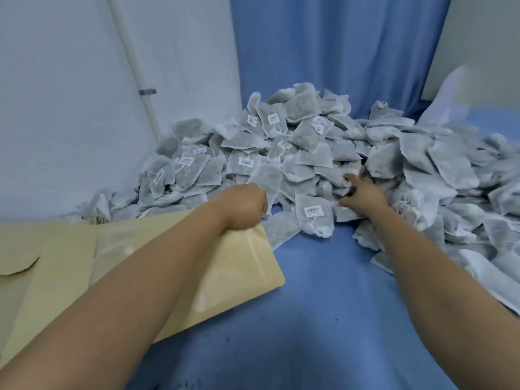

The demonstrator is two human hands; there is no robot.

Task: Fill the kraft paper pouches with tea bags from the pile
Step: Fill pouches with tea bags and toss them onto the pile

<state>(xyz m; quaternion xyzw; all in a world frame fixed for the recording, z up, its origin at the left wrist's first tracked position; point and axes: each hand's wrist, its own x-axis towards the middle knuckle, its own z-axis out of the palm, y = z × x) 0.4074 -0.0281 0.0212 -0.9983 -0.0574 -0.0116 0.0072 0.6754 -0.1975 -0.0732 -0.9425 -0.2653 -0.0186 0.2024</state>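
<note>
1. Blue surface (309, 319): work area that carries everything below.
2. White wall (70, 80): at rear left, with a white pipe (135, 60) running down it.
3. Blue curtain (323, 52): hangs behind the heap, at rear centre.
4. Pile of tea bags (309, 147): grey-white mesh sachets, some with barcode labels. It is heaped against the wall and curtain and spreads to the right edge.
5. Kraft stack (28, 263): flat tan paper pieces at the near left, partly under the pouch.
6. Kraft pouch (239, 266): tan, lying at a slant on the stack and the blue surface. Its top end faces the pile.
7. Left hand (244, 205): fingers curled into a fist, gripping the pouch's top end just in front of the pile.
8. Right hand (363, 192): fingers bent and spread, tips pushed in among the bags. Whether any bag is pinched cannot be told.
9. Labelled tea bag (315, 218): lies at the pile's front edge, between the two hands.
</note>
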